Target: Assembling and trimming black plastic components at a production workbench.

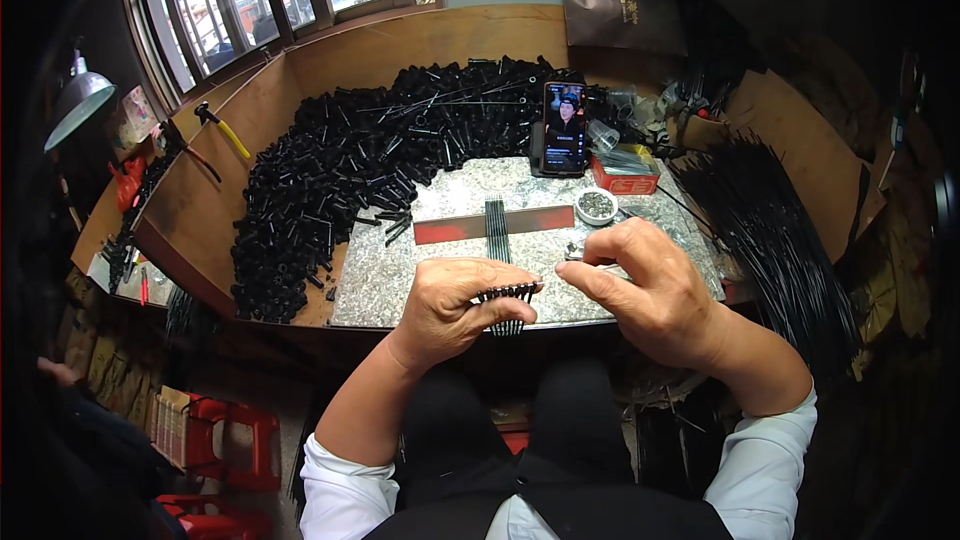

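Note:
A flat row of thin black rods (pixel 497 222) runs from the middle of the worktop toward me. Close to the board's front edge, my left hand (pixel 455 302) closes on these rods, thumb below and fingers above, their dark tips fanned side by side. To its right, my right hand (pixel 645 285) hovers with thumb and index finger curled toward each other near the rod tips. Something small and silvery shows by its fingertips; I cannot make out what it is. Beneath the rods lies a long reddish-brown strip (pixel 445 229), crossways on the speckled board (pixel 380 285).
A big heap of black tubular parts (pixel 350 140) fills the left and back. Behind the board stand a phone (pixel 564 130), a red box (pixel 625 177) and a white tub (pixel 597 206) of small metal bits. Long black rods (pixel 770 230) are piled right. Pliers (pixel 222 130) hang left.

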Tool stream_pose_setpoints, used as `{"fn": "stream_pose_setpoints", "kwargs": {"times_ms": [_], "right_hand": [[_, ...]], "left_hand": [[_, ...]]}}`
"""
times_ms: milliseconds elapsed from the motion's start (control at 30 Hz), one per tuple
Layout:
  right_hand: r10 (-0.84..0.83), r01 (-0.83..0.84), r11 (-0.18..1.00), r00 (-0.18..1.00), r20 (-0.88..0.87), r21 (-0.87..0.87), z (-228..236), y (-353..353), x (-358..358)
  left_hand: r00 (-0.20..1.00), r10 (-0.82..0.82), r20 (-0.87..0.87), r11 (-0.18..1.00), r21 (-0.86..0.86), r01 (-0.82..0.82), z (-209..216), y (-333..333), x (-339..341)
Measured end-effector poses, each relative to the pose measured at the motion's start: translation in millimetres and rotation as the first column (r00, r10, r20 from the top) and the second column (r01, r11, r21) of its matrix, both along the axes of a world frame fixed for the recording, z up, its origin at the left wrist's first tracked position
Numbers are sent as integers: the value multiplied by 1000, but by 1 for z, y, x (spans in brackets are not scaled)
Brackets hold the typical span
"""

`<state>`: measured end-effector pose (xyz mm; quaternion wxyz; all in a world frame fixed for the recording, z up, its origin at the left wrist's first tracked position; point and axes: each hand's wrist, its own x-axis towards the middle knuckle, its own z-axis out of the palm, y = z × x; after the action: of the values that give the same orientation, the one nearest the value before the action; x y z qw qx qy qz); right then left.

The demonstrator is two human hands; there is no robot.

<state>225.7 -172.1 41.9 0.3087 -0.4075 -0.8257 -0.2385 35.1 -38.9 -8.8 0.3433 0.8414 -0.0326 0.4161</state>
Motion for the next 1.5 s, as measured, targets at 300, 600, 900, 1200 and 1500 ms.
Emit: {"fn": "stream_pose_setpoints", "kwargs": {"times_ms": [300, 600, 900, 1200, 1500], "right_hand": [[29, -31, 998, 999, -32, -56, 3, 2, -5], [107, -193, 960, 923, -369, -203, 4, 7, -24], [172, -224, 957, 951, -256, -186, -2, 26, -36], [232, -315, 919, 918, -321, -239, 28, 40, -34], [-29, -120, 915, 932, -361, -384, 144, 30, -34]], "left_hand": [[997, -24, 68, 993, 113, 16, -4, 3, 4], [996, -53, 73, 998, 38, 50, -8, 4, 4], [992, -30, -122, 999, 23, 33, -22, 1, -3], [794, 269, -545, 925, 375, -56, -89, 12, -6], [883, 194, -427, 978, 157, -139, -20, 12, -5]]}}
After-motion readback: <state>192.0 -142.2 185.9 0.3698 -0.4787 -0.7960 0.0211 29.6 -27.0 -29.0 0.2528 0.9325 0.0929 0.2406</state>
